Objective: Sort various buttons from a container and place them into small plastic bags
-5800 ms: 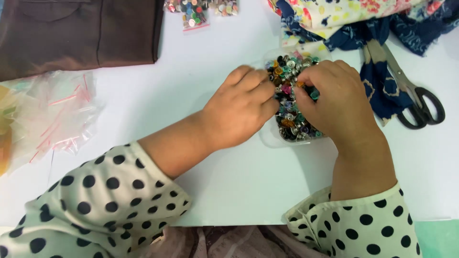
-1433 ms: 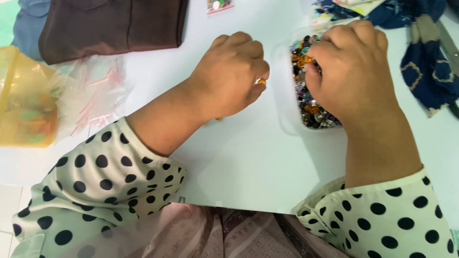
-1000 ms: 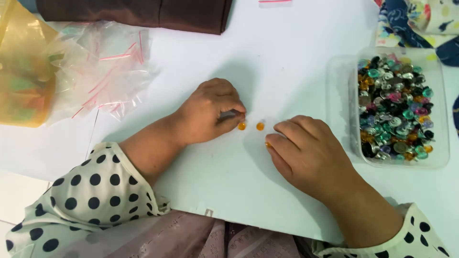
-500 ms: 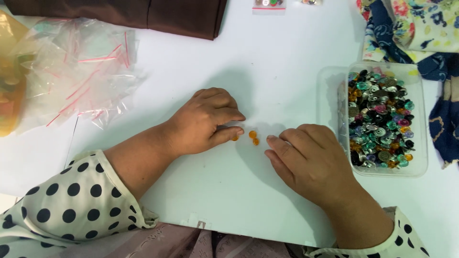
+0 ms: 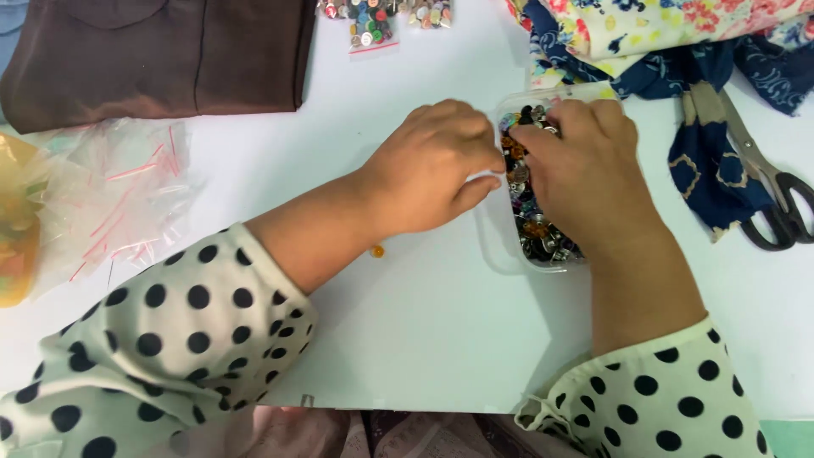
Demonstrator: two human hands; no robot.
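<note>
My hands have moved from the desk (image 5: 407,339) back to the clear box of beads (image 5: 543,242). My left hand (image 5: 428,170) curls loosely at its rim; my right hand (image 5: 589,165) pinches among the beads. One orange bead (image 5: 377,251) stays behind.

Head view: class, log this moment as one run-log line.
left hand: at clear tray edge | right hand: fingers in beads | orange bead: on table

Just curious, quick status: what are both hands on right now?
Left hand and right hand both at clear plastic tray of mixed coloured beads, fingers in it. One small orange bead loose on white table. Grip hidden.
</note>
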